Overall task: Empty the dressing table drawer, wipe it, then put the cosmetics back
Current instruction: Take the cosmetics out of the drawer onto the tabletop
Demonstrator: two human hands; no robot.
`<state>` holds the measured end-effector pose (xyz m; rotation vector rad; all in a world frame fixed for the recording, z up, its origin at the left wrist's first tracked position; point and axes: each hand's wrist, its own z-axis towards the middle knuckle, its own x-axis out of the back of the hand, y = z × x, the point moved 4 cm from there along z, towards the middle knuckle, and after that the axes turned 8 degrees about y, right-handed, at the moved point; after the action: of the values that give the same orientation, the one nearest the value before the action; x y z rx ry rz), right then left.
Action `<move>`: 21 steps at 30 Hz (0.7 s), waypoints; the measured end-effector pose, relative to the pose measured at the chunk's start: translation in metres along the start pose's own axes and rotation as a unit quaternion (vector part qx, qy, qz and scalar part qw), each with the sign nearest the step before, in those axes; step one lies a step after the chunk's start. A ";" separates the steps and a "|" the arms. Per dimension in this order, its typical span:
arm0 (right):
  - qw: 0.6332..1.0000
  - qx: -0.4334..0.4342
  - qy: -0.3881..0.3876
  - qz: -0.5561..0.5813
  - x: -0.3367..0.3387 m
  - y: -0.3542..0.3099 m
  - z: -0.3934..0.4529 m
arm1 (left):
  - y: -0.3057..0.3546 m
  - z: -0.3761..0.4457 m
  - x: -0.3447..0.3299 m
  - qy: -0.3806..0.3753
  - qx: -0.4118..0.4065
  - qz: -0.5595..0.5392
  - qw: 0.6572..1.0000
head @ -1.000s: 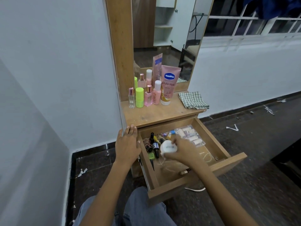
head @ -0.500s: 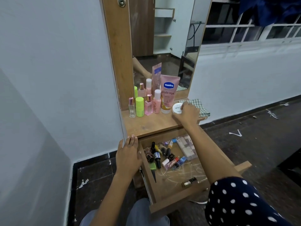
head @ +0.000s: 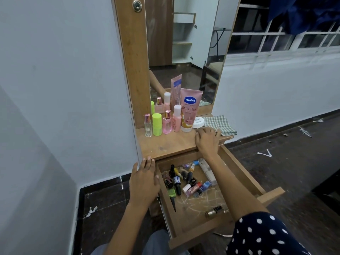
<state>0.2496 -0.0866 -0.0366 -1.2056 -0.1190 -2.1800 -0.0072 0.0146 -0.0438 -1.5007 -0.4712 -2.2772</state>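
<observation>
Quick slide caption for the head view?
Right hand on tabletop beside white jar, left hand on open drawer, cosmetics inside.

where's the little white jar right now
In the head view the white jar sits on the dressing table top, between the pink Vaseline tube and the checked cloth, just beyond the right hand.

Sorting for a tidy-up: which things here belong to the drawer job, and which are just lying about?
Job: drawer; small bottles inside it; white jar; pink tube; checked cloth.
Lying about: paper scraps on floor; blue cloth at window.
</observation>
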 end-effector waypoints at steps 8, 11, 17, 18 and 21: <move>0.996 0.059 -0.005 0.072 0.030 -0.014 -0.054 | 0.000 -0.001 0.000 0.004 0.009 -0.024 1.000; 0.979 0.113 -0.030 0.164 0.049 -0.025 -0.105 | 0.000 -0.002 0.002 -0.007 0.003 -0.029 1.000; 0.971 0.126 -0.084 0.187 0.066 -0.029 -0.145 | -0.001 -0.001 0.007 -0.026 -0.001 -0.027 0.999; 0.967 0.132 -0.111 0.187 0.064 -0.033 -0.146 | -0.001 -0.001 0.007 -0.027 -0.001 -0.026 0.999; 0.950 0.197 -0.185 0.154 0.051 -0.050 -0.146 | -0.002 -0.001 0.006 -0.032 -0.001 -0.029 0.999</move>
<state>0.0953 -0.1257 -0.0699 -1.2822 -0.4678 -1.5517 -0.0114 0.0147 -0.0385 -1.5857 -0.5366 -2.2792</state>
